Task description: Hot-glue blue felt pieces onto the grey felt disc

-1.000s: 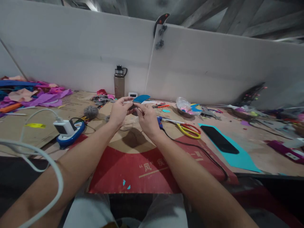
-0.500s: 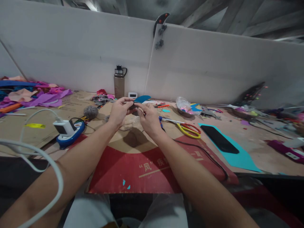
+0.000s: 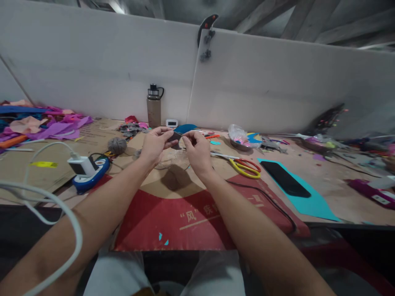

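A small dark grey flat piece (image 3: pixel 175 138) is raised over the cardboard, between my two hands. My left hand (image 3: pixel 154 146) pinches its left side between thumb and fingers. At the piece's right end, my right hand (image 3: pixel 198 150) has its thumb and fingertips closed together; whether they grip the piece's edge or something thin cannot be made out. Below them lies the red and brown cardboard (image 3: pixel 148 222), with a shadow on it. Scissors with red and yellow handles (image 3: pixel 245 167) rest just right of my right hand.
A grey yarn ball (image 3: pixel 117 145), a blue power strip (image 3: pixel 92 176) with a white charger and a bottle (image 3: pixel 154 107) stand left and behind. To the right are a bowl (image 3: pixel 243 142) of scraps and a black phone (image 3: pixel 285 179) on turquoise sheet. A white cable (image 3: pixel 77 230) crosses my left forearm.
My right hand has shifted slightly right and its fingers have drawn closer together. More of the dark grey piece shows between the hands. My left hand stays nearly in place.
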A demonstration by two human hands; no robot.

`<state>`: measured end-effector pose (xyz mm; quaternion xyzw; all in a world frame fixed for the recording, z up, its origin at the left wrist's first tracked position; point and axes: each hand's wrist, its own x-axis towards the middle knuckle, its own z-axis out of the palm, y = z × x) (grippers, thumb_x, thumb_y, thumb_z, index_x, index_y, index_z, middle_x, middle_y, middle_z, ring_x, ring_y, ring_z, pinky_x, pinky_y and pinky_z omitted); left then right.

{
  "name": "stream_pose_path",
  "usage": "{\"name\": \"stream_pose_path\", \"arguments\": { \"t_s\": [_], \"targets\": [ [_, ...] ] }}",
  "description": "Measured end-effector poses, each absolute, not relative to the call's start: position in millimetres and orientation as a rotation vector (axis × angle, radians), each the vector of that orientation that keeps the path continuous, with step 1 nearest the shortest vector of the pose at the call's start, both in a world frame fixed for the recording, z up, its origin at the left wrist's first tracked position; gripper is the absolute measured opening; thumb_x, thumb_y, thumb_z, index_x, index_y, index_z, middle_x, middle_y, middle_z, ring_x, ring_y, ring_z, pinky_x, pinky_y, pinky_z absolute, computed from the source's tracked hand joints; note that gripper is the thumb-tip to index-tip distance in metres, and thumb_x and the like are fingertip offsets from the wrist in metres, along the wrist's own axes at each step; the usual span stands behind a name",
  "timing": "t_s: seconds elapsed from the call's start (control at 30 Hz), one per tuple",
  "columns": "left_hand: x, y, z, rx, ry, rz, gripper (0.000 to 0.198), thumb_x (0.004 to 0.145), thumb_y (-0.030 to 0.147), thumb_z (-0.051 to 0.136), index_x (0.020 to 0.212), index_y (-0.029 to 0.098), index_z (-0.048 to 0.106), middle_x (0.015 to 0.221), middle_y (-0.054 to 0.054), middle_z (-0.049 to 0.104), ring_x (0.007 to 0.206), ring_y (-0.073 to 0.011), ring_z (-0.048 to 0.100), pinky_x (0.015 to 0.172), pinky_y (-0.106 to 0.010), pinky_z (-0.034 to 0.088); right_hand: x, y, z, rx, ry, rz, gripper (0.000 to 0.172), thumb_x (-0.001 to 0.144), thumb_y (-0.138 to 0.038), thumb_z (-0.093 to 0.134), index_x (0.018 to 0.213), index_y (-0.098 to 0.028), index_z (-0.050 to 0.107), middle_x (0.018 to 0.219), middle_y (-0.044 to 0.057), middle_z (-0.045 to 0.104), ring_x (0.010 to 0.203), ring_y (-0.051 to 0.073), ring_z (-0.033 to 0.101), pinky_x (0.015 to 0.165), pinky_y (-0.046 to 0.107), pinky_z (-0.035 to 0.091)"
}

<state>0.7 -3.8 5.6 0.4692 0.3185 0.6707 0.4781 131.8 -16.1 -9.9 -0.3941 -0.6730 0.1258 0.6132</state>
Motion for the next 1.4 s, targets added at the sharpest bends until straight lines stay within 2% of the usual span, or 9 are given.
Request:
{"name": "stream_pose_path", "arguments": {
  "t_s": [0.27, 0.6, 0.8, 1.07, 1.27, 1.4],
  "targets": [
    [2.2, -3.6, 4.8, 1.119, 0.789, 1.599, 0.008, 0.067, 0.016, 0.066, 0.070, 0.013, 0.060, 0.079, -0.002, 0.061, 0.074, -0.0131, 0.061, 0.068, -0.033, 0.057, 132.6, -10.2, -9.4, -0.931, -1.392, 0.514, 0.016, 0.077, -0.032, 0.051, 0.071, -0.018, 0.053, 0.065, -0.002, 0.050, 0.061, 0.010, 0.045, 0.060, 0.024, 0.036],
    [2.1, -4.2, 5.3, 1.096, 0.781, 1.571, 0.005, 0.070, 0.014, 0.064, 0.071, 0.013, 0.059, 0.080, -0.002, 0.061, 0.071, -0.0110, 0.059, 0.068, -0.032, 0.057, 136.7, -5.1, -10.6, -0.947, -1.359, 0.462, 0.015, 0.077, -0.031, 0.051, 0.072, -0.017, 0.052, 0.067, -0.002, 0.052, 0.063, 0.010, 0.045, 0.063, 0.024, 0.037],
    [2.1, -6.0, 7.1, 1.088, 0.791, 1.536, 0.006, 0.069, 0.015, 0.064, 0.070, 0.013, 0.059, 0.071, 0.001, 0.056, 0.058, -0.0058, 0.052, 0.071, -0.033, 0.057, 136.8, -1.3, -10.6, -0.930, -1.318, 0.570, 0.012, 0.075, -0.029, 0.052, 0.073, -0.017, 0.054, 0.066, -0.002, 0.051, 0.061, 0.009, 0.044, 0.060, 0.023, 0.037],
    [2.2, -9.3, 9.6, 1.072, 0.741, 1.489, 0.004, 0.070, 0.014, 0.062, 0.071, 0.013, 0.058, 0.074, -0.001, 0.060, 0.062, -0.0074, 0.057, 0.067, -0.028, 0.057, 137.8, 0.1, -11.2, -0.810, -1.177, 1.036, 0.018, 0.068, -0.034, 0.060, 0.075, -0.017, 0.059, 0.060, -0.006, 0.044, 0.048, 0.004, 0.030, 0.043, 0.019, 0.023],
    [-0.5, -5.9, 9.6, 1.032, 0.730, 1.434, 0.007, 0.069, 0.014, 0.062, 0.076, 0.013, 0.061, 0.073, -0.003, 0.063, 0.062, -0.0095, 0.060, 0.060, -0.024, 0.056, 140.6, -5.3, -5.1, -0.656, -1.141, 1.215, 0.021, 0.062, -0.032, 0.067, 0.065, -0.017, 0.052, 0.056, -0.008, 0.037, 0.045, 0.003, 0.026, 0.040, 0.019, 0.017],
    [-2.3, -3.4, 9.4, 0.977, 0.747, 1.388, 0.007, 0.069, 0.012, 0.061, 0.076, 0.012, 0.061, 0.075, -0.004, 0.065, 0.063, -0.0102, 0.061, 0.060, -0.023, 0.056, 142.3, -7.2, -4.6, -0.595, -1.150, 1.279, 0.023, 0.060, -0.031, 0.069, 0.066, -0.018, 0.051, 0.057, -0.008, 0.037, 0.045, 0.003, 0.025, 0.040, 0.018, 0.016]
  ]
}}
